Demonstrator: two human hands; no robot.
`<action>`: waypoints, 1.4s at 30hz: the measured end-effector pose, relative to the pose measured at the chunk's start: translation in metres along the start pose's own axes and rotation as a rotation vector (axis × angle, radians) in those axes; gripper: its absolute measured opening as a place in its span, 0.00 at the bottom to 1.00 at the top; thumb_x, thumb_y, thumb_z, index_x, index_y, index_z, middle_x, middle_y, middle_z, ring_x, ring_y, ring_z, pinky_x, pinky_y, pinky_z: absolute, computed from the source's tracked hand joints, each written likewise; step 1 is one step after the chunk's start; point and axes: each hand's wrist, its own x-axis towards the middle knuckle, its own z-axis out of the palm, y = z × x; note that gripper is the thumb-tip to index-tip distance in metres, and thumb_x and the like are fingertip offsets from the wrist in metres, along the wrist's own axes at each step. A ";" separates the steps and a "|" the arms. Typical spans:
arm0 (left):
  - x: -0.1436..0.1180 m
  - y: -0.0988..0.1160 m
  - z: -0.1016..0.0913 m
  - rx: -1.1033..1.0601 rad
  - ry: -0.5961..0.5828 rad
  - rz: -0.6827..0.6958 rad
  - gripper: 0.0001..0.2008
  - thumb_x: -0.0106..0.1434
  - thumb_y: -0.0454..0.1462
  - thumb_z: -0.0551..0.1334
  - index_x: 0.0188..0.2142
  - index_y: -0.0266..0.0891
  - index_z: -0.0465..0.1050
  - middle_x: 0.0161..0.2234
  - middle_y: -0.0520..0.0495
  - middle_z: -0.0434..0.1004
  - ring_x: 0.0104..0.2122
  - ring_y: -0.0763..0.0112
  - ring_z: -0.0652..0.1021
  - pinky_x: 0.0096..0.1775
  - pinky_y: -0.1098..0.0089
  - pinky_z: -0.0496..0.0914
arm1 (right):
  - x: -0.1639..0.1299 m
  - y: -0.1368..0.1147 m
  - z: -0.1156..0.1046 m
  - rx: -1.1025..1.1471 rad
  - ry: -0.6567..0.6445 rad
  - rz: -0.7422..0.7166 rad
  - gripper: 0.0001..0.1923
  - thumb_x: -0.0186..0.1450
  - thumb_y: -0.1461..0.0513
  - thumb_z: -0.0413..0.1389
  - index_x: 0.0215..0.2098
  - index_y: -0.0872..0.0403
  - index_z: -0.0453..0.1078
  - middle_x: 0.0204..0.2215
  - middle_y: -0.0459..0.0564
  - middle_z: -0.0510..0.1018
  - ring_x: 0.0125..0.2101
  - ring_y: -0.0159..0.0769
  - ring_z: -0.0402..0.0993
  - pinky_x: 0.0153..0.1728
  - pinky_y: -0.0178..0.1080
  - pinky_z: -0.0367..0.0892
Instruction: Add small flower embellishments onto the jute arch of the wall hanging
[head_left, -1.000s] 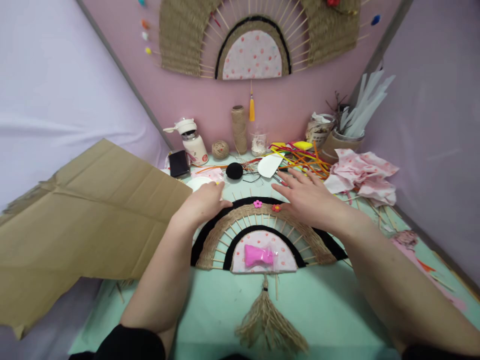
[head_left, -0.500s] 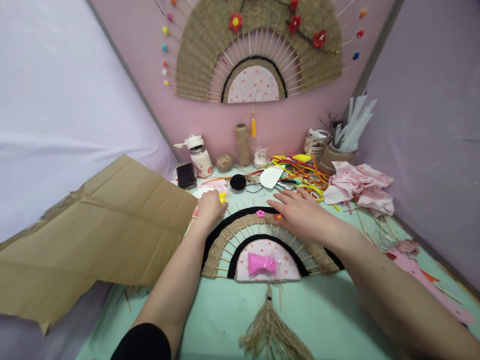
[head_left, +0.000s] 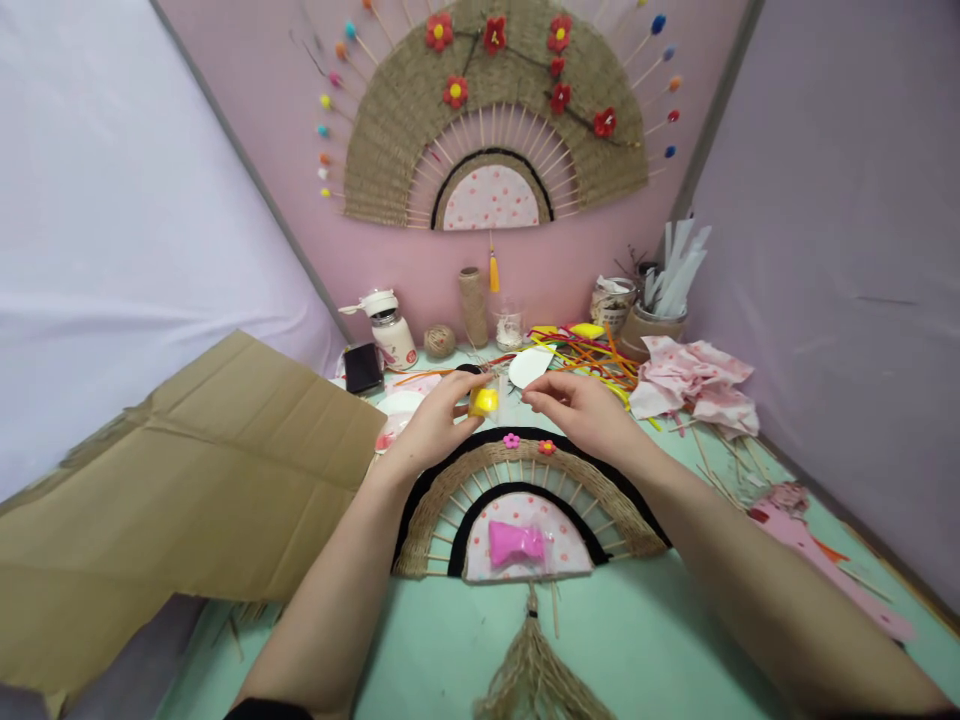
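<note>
Green table (head_left: 660, 620) holds a woven fan (head_left: 525, 490). Left hand (head_left: 435, 425) pinches a yellow lump (head_left: 484, 402) (clay, maybe); right hand (head_left: 581, 410) should pull bits off gently, fingers half curled.

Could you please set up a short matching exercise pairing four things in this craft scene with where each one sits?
Things:
1. small yellow lump
2. bright pink packet
3. flat brown cardboard sheet
4. crumpled pink spotted cloth

Places:
A. far right of the table
B. held in the left hand
C. on the fan's spotted centre
D. left of the table

Pairs: 1-B, 2-C, 3-D, 4-A
</note>
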 end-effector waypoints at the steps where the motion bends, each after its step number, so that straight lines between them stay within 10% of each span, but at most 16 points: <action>1: 0.000 0.003 0.001 0.011 -0.012 0.006 0.23 0.60 0.32 0.60 0.56 0.43 0.69 0.54 0.41 0.67 0.54 0.63 0.71 0.47 0.64 0.76 | 0.001 0.001 0.000 0.054 -0.026 0.019 0.13 0.63 0.54 0.54 0.33 0.55 0.75 0.30 0.49 0.81 0.30 0.35 0.74 0.34 0.37 0.66; 42: 0.003 0.005 0.026 0.067 0.124 0.089 0.12 0.61 0.35 0.65 0.46 0.43 0.76 0.39 0.48 0.69 0.40 0.67 0.73 0.43 0.66 0.71 | 0.008 0.017 0.012 0.347 -0.098 0.226 0.06 0.50 0.58 0.53 0.22 0.52 0.68 0.19 0.43 0.72 0.20 0.29 0.64 0.23 0.33 0.62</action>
